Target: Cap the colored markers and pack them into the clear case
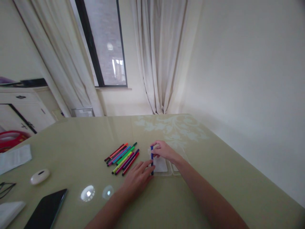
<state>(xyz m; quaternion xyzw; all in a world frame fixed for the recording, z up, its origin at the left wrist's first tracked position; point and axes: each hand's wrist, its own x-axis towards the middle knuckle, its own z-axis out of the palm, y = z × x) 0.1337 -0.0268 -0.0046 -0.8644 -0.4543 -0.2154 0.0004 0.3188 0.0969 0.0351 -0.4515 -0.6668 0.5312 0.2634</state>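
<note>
A blue felt-tip pen (152, 156) stands lengthwise along the left edge of a clear plastic case (163, 173) that lies open on the table. My right hand (164, 150) pinches the pen near its far end. The fingers of my left hand (139, 175) close on its near part, the palm low over the table. Inside the case is a white sheet (160, 164), partly covered by my right hand and forearm. Left of the hands lies a loose row of several coloured felt-tip pens (122, 158), slanting side by side, none of them touched.
A black tablet or phone (46, 208) lies at the front left, with a white oval object (40, 176) behind it. Folded white cloth or paper (15, 158) and dark-framed glasses (6, 189) are at the left edge. A wall (250, 95) borders the table's right side.
</note>
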